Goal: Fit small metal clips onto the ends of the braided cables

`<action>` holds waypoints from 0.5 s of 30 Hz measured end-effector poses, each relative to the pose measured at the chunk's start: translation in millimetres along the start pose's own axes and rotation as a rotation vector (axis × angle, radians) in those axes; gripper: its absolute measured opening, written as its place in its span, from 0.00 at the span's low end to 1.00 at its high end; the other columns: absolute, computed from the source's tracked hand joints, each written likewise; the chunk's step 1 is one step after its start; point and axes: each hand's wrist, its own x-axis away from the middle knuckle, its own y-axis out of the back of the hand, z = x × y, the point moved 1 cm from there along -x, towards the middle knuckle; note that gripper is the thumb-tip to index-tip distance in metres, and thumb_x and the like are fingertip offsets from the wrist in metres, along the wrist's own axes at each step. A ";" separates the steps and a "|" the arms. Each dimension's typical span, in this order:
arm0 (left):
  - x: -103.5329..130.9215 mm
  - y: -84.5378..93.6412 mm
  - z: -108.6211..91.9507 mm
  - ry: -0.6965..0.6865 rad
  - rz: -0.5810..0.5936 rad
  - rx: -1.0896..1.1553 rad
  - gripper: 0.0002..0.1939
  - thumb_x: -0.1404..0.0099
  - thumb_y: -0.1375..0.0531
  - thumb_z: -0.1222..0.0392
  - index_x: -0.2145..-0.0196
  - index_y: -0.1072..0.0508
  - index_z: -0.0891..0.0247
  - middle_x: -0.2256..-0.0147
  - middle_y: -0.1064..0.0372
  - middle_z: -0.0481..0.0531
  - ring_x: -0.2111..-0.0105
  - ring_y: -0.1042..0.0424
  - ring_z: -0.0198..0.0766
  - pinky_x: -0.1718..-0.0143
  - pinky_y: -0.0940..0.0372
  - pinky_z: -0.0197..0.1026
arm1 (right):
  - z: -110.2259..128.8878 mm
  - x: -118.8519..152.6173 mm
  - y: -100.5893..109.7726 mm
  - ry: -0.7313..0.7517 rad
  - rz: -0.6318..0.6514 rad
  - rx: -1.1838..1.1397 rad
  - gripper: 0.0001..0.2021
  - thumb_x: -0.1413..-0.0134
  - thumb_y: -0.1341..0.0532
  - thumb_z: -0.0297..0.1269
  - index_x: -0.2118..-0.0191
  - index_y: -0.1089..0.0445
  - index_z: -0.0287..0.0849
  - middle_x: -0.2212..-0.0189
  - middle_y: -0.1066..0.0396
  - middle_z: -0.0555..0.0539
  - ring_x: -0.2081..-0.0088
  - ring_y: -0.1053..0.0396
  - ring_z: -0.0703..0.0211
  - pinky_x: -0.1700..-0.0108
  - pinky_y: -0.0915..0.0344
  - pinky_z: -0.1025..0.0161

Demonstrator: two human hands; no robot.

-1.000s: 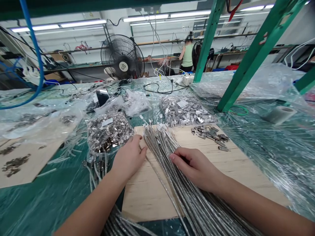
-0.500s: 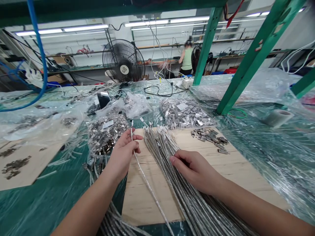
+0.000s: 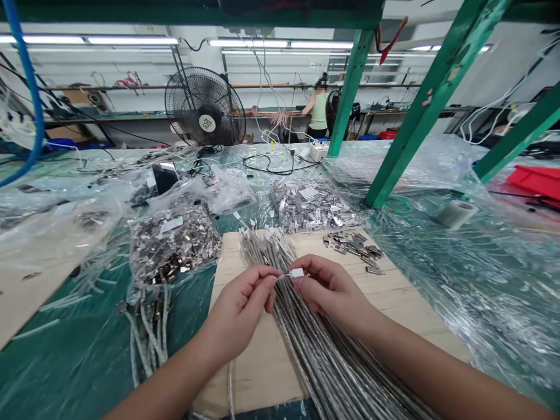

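Note:
Thumb and fingers of my left hand [image 3: 249, 300] pinch a thin cable near its end, above the bundle. Close to its right, my right hand [image 3: 330, 289] grips the small white connector [image 3: 296, 272] at that cable's tip. Under both hands a thick bundle of grey braided cables [image 3: 306, 344] runs over a wooden board [image 3: 258, 367] toward the lower right. Loose metal connector shells [image 3: 356, 248] lie on the board's upper right. Behind it sits a clear bag of metal parts [image 3: 315, 204], and another bag of metal parts [image 3: 175, 242] is to the left.
More cables with metal ends [image 3: 151, 332] lie left of the board. Green posts [image 3: 415, 116] rise at the right, near a plastic film roll [image 3: 455, 214]. Across the bench are a black fan [image 3: 205, 108] and a person [image 3: 318, 111] farther back.
My left hand has moved right and down with the cable, bringing its end to my right hand, which now holds the white connector. The view has shifted slightly right.

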 end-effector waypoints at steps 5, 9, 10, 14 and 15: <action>4.6 -1.7 1.7 0.004 0.035 0.005 0.11 0.30 0.50 0.52 0.61 0.34 0.60 0.75 0.37 0.44 0.73 0.39 0.33 0.71 0.44 0.34 | -0.9 0.4 -3.1 -0.032 0.025 -0.134 0.10 0.49 0.35 0.40 0.64 0.31 0.40 0.80 0.39 0.56 0.83 0.48 0.71 0.81 0.53 0.69; 3.9 -1.6 2.0 -0.045 -0.035 -0.100 0.10 0.32 0.46 0.53 0.65 0.30 0.60 0.71 0.35 0.47 0.70 0.37 0.35 0.70 0.43 0.35 | -2.6 0.1 -5.3 -0.030 0.010 -0.185 0.11 0.51 0.33 0.41 0.68 0.30 0.39 0.82 0.40 0.57 0.84 0.48 0.71 0.83 0.53 0.70; 3.8 -2.1 2.0 -0.047 -0.046 -0.114 0.10 0.32 0.45 0.53 0.66 0.30 0.60 0.72 0.34 0.47 0.71 0.37 0.35 0.70 0.43 0.35 | -3.0 0.0 -5.7 -0.029 0.004 -0.194 0.11 0.51 0.33 0.42 0.69 0.29 0.39 0.83 0.40 0.57 0.84 0.48 0.71 0.83 0.52 0.70; 5.9 -7.4 1.2 0.025 0.051 -0.050 0.12 0.30 0.49 0.51 0.65 0.32 0.60 0.75 0.33 0.44 0.79 0.37 0.31 0.75 0.43 0.34 | -4.7 1.2 -6.7 -0.036 -0.056 -0.202 0.10 0.50 0.33 0.41 0.70 0.30 0.39 0.84 0.40 0.57 0.85 0.48 0.71 0.84 0.53 0.71; 6.7 -9.1 0.8 0.046 0.085 -0.006 0.13 0.29 0.51 0.50 0.65 0.34 0.59 0.75 0.32 0.44 0.80 0.37 0.30 0.76 0.42 0.34 | -4.9 1.8 -6.8 -0.028 -0.071 -0.195 0.10 0.50 0.33 0.41 0.70 0.30 0.39 0.84 0.40 0.57 0.85 0.47 0.71 0.84 0.53 0.71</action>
